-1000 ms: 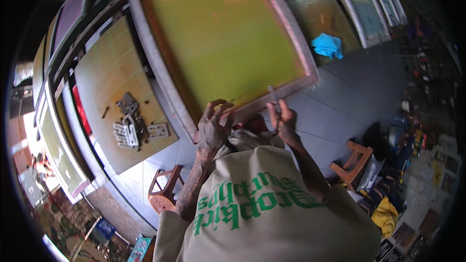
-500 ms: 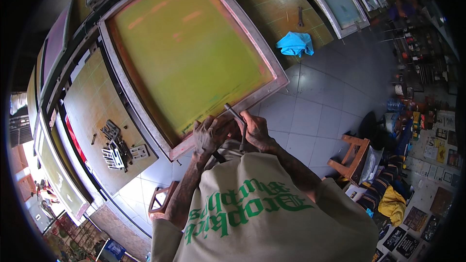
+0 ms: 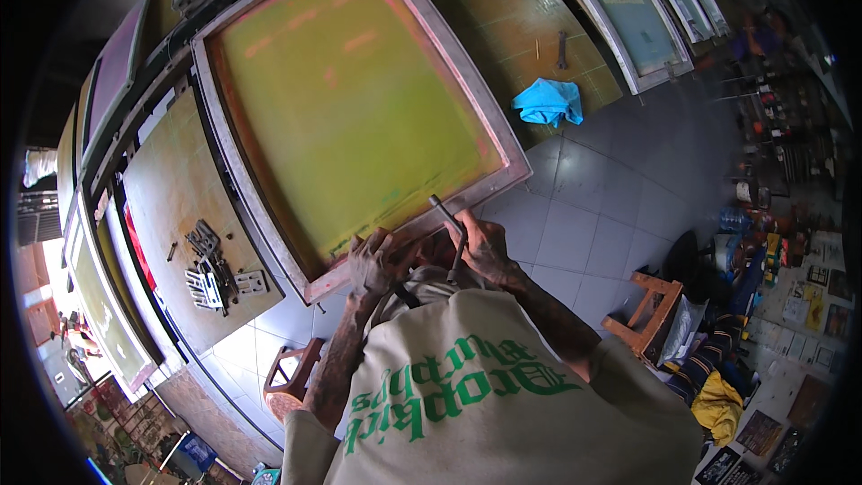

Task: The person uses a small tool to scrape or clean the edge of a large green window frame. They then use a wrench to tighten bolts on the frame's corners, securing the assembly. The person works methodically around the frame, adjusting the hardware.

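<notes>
Fingers of right hand (image 3: 485,248) wrapped around bent metal tool (image 3: 461,235), at near edge of framed screen (image 3: 359,108) | left hand (image 3: 371,262): fingers bent there, grip unclear | blue cloth (image 3: 549,102): far right

Your wrench (image 3: 449,219) looks like dull, dark metal, and the frame (image 3: 453,59) before you scuffed, matt metal around a smooth mesh (image 3: 355,108). Your shirt (image 3: 539,431) is matt cloth, the rag (image 3: 549,101) creased cloth, the floor (image 3: 584,184) glossy tile.

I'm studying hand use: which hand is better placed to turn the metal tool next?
Right, probably: the right hand grips the metal tool, while the left hand is at the frame's near rail.
</notes>
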`<move>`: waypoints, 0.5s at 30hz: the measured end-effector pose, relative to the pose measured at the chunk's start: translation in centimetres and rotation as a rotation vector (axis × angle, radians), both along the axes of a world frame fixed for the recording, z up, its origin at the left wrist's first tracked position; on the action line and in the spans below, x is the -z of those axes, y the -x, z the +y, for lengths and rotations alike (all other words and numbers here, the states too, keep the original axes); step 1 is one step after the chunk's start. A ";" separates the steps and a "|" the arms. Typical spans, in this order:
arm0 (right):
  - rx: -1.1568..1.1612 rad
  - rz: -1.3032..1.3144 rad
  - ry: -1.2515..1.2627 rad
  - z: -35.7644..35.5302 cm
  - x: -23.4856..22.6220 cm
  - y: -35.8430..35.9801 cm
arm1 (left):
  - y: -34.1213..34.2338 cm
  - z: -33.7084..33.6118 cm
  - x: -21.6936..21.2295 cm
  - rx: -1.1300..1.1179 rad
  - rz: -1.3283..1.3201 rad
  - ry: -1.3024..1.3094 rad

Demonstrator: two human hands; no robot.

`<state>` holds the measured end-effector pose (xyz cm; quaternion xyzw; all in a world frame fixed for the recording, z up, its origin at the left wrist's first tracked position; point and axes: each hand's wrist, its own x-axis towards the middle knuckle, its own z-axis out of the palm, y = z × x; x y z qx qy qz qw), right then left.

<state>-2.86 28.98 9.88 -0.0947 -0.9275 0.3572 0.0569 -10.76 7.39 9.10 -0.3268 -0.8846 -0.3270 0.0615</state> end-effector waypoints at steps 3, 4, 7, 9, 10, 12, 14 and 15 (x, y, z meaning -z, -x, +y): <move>-0.036 -0.005 0.000 0.0 -0.6 -0.1 | 0.3 0.9 -2.2 -0.013 0.137 -0.004; -0.037 0.012 0.050 -0.5 -1.4 0.0 | 0.3 0.9 -1.9 0.002 0.106 -0.003; -0.046 0.065 0.104 -1.2 -0.3 0.0 | 0.0 -0.5 -0.1 0.021 0.040 -0.004; -0.023 0.100 0.105 -1.0 0.4 0.0 | 0.3 -0.2 0.5 0.037 0.040 -0.037; -0.023 0.035 0.017 -0.6 1.2 -0.3 | 0.3 0.0 0.7 0.049 0.034 -0.021; -0.013 -0.030 0.024 -0.4 0.5 -0.2 | 0.4 -0.1 -0.6 0.047 0.025 0.031; 0.059 -0.017 0.046 0.5 0.5 -0.2 | 0.3 -0.3 -0.2 0.049 -0.012 0.040; 0.093 -0.011 0.066 0.8 0.5 -0.3 | 0.2 -0.9 0.7 0.052 -0.025 0.043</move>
